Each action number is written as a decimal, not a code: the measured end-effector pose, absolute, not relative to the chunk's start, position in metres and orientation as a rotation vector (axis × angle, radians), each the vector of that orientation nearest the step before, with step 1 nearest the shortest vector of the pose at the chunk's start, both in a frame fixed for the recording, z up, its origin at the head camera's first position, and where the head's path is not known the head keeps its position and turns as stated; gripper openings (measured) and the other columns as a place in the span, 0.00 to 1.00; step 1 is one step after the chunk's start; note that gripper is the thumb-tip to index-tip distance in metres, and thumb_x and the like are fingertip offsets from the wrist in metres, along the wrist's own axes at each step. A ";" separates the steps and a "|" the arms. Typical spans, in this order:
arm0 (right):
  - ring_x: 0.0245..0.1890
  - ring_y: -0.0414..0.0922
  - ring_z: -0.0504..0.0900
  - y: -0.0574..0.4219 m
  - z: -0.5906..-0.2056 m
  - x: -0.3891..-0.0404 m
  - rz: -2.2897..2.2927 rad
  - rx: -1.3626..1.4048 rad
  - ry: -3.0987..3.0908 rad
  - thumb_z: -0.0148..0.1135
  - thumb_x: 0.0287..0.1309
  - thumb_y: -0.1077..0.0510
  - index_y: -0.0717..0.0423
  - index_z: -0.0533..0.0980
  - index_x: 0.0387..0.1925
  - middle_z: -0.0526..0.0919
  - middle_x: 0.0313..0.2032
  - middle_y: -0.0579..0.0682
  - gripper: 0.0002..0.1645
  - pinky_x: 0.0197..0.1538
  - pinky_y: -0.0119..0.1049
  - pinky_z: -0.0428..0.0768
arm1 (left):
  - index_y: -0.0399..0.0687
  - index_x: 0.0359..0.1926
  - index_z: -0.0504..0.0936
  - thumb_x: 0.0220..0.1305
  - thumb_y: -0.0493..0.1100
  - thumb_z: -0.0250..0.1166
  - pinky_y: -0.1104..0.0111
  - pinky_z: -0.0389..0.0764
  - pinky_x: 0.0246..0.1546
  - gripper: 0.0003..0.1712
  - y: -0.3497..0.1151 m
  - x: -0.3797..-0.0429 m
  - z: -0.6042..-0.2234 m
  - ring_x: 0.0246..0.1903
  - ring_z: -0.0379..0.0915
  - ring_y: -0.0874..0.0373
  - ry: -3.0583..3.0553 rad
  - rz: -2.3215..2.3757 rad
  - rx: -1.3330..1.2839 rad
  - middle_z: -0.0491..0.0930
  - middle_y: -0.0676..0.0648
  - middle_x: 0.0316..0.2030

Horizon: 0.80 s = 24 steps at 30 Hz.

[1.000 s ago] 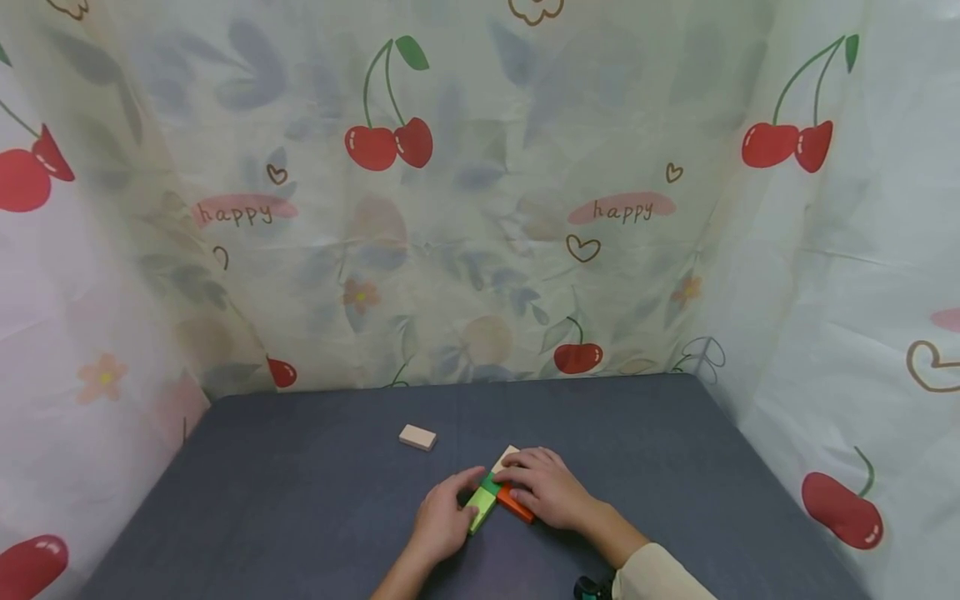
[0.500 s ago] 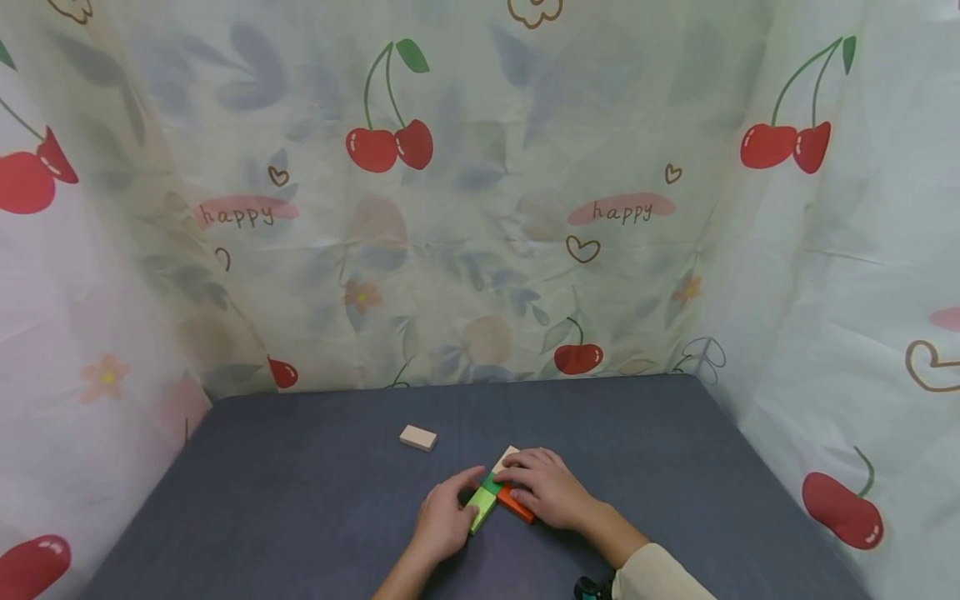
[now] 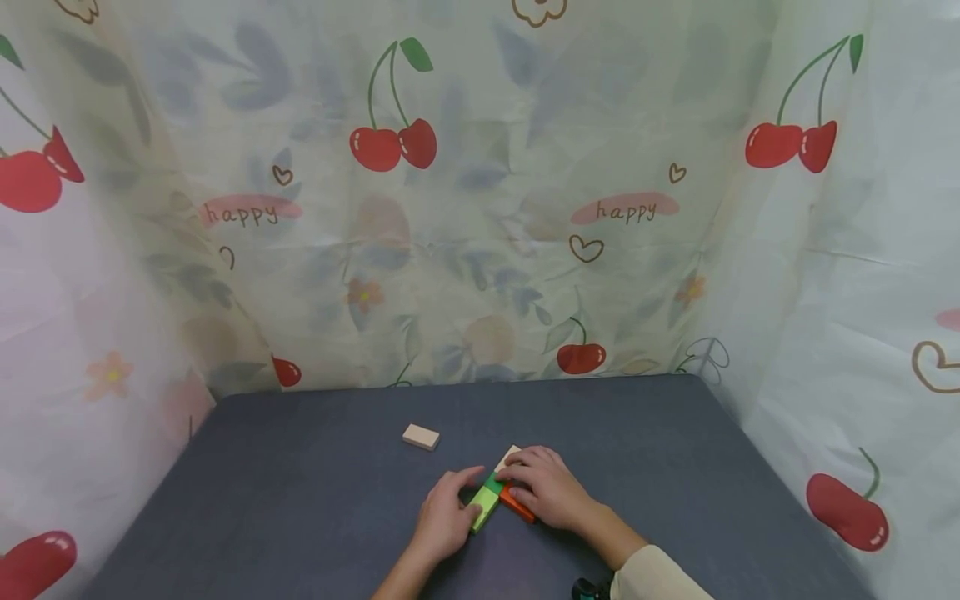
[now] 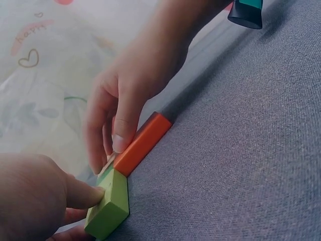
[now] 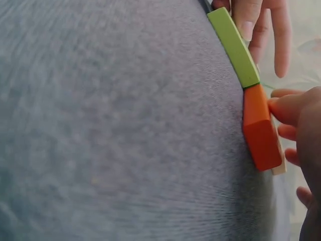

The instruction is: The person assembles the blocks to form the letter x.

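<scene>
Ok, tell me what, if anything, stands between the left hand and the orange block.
The light green block does: the left hand has its thumb on it, and the orange block lies beyond, toward the right hand.

Bears, on a flat, dark blue-grey worktop [image 3: 300,500] with a woven surface, a pale, seemingly wooden rectangular block [image 3: 421,437] lying apart, farther back. Also carries, closer in, a slanting row: a lime-green oblong block [image 3: 486,503], a dark green block [image 3: 492,483] and a cream oblong block [image 3: 507,455]. Supports, too, an orange-red oblong block [image 3: 519,506], angled off that row and touching the lime-green one.
</scene>
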State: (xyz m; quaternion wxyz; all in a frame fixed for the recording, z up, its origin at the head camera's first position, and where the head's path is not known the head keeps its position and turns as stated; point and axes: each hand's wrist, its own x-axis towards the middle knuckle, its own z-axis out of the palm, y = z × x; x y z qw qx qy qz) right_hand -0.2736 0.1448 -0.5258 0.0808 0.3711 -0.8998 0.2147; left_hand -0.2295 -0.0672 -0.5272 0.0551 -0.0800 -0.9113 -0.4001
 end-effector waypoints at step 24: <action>0.57 0.50 0.72 0.142 -0.534 -0.272 0.786 1.278 -2.501 0.61 0.64 0.56 0.42 0.83 0.50 0.79 0.53 0.50 0.14 0.58 0.61 0.64 | 0.52 0.52 0.83 0.52 0.38 0.72 0.67 0.68 0.27 0.24 -0.073 -0.231 -0.529 0.25 0.66 0.66 -2.731 -1.234 -0.301 0.76 0.51 0.40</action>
